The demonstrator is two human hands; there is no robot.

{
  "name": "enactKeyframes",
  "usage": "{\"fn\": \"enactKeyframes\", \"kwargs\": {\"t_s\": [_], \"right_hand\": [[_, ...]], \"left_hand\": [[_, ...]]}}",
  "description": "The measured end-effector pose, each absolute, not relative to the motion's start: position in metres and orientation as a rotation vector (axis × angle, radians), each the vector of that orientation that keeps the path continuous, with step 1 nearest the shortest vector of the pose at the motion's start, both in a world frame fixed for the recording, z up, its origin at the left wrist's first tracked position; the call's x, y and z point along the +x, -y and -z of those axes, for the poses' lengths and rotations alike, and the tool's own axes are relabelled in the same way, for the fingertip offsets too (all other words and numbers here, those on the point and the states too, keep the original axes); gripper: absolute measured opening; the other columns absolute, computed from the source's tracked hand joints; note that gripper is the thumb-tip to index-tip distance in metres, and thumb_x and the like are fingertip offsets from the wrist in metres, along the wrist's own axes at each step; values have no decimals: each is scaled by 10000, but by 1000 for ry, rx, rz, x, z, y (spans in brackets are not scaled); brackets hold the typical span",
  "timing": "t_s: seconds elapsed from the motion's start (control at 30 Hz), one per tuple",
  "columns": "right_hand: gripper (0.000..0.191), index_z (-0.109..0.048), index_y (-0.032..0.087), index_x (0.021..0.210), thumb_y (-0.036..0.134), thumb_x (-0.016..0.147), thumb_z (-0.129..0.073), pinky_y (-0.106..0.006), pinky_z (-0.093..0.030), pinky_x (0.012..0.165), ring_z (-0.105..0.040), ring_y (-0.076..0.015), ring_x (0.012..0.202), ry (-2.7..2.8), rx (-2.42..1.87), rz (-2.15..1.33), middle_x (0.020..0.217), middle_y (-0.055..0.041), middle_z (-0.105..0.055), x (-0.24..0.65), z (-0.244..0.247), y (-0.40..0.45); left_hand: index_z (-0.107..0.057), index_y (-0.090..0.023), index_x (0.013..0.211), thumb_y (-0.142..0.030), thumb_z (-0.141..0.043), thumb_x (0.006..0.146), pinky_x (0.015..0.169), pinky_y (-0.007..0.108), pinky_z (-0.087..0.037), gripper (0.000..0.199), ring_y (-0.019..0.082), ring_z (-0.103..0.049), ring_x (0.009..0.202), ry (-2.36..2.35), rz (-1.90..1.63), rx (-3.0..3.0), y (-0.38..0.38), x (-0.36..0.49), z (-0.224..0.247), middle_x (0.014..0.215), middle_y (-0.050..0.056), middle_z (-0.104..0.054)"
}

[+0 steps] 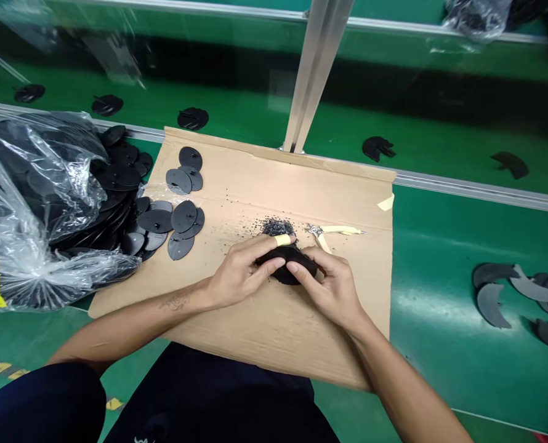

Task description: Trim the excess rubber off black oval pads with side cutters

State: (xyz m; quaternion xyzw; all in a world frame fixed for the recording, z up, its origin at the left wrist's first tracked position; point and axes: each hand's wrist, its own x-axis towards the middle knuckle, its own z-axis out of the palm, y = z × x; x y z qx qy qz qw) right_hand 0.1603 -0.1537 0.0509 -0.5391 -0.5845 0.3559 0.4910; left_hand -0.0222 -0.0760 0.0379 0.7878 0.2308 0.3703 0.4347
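The left hand [244, 271] and right hand [332, 280] pinch one black disc [289, 253] between thumbs and curled fingers, above the middle of the cardboard [237, 320]. Scraps [276, 226] lie near the cardboard's centre, pliers [338, 229] right of centre. More discs [184, 215] lie along its left side, near a bag [38, 184]; curved pieces [491, 304] lie right of it.

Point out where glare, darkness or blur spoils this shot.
Head view: glare whitens a patch of the green table at right and streaks the plastic bag; head view, centre: the held black piece is too dark to show much surface detail; head view, top left: the background looks soft and smeared.
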Motion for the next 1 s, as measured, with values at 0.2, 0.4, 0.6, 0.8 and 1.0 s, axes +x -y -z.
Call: {"fn": "enactKeyframes", "kwargs": {"t_s": [0.2, 0.4, 0.6, 0.8, 1.0], "right_hand": [[211, -705, 197, 959, 370, 1046, -624, -295, -483, 625, -584, -178, 662, 1535, -1294, -663, 770, -31, -649, 161, -48, 154], [122, -698, 198, 1006, 276, 1042, -612, -305, -531, 684, -666, -196, 751, 1654, -1250, -657, 889, -54, -709, 165, -49, 154], [98, -700, 204, 1042, 191, 1039, -603, -310, -588, 736, -707, -212, 830, 1702, -1159, -632, 938, -64, -721, 167, -50, 154], [156, -703, 214, 1107, 139, 1021, -597, -315, -621, 711, -719, -211, 828, 1706, -1087, -592, 1013, -82, -725, 165, -44, 154], [179, -693, 209, 1145, 146, 1034, -567, -322, -631, 744, -723, -220, 858, 1719, -1095, -637, 1022, -94, -720, 165, -43, 156]], "left_hand": [[-707, -161, 1171, -343, -682, 962, 755, 234, -604, 278, 158, -725, 900, -601, -855, 1749, 73, -23, -38, 1040, 84, -760], [-714, -154, 1117, -313, -705, 945, 791, 285, -603, 235, 172, -712, 907, -517, -931, 2066, 68, -27, -43, 1016, 98, -755], [-703, -159, 1145, -299, -736, 924, 798, 288, -605, 264, 159, -706, 907, -427, -982, 2060, 65, -27, -46, 1011, 91, -755], [-692, -156, 1173, -276, -678, 963, 807, 304, -603, 242, 166, -694, 954, -324, -1024, 2061, 64, -27, -48, 1028, 98, -731], [-700, -170, 1115, -233, -661, 970, 731, 283, -584, 163, 148, -694, 835, -298, -1125, 2128, 66, -26, -50, 924, 73, -744]]}}
